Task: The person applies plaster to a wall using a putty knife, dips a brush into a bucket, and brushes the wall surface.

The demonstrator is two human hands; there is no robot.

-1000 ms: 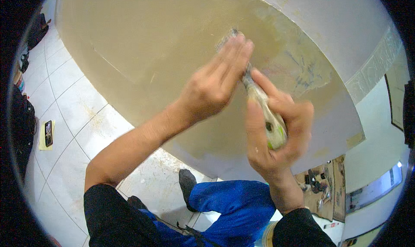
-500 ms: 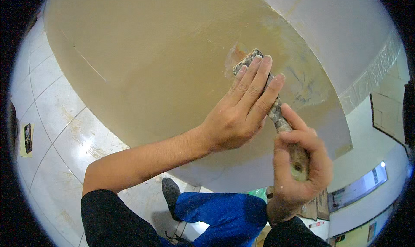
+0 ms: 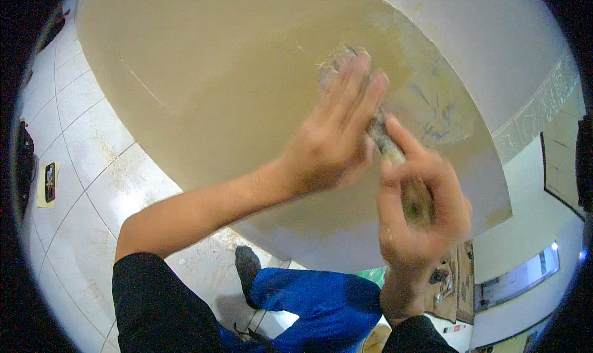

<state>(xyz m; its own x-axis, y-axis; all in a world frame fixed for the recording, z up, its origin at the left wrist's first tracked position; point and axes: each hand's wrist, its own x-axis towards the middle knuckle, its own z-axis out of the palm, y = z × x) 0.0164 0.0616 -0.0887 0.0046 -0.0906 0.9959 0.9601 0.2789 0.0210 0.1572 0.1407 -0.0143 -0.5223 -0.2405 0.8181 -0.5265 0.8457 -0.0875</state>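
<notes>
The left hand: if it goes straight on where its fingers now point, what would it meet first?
The left hand would probably meet the tan-coated surface, past the tool head partly under it; blur leaves depth unclear.

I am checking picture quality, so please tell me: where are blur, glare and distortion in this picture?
Head view: motion blur on the left hand, right hand and tool; head view: white glare on the floor; head view: tile lines curve at the picture's left.
</notes>
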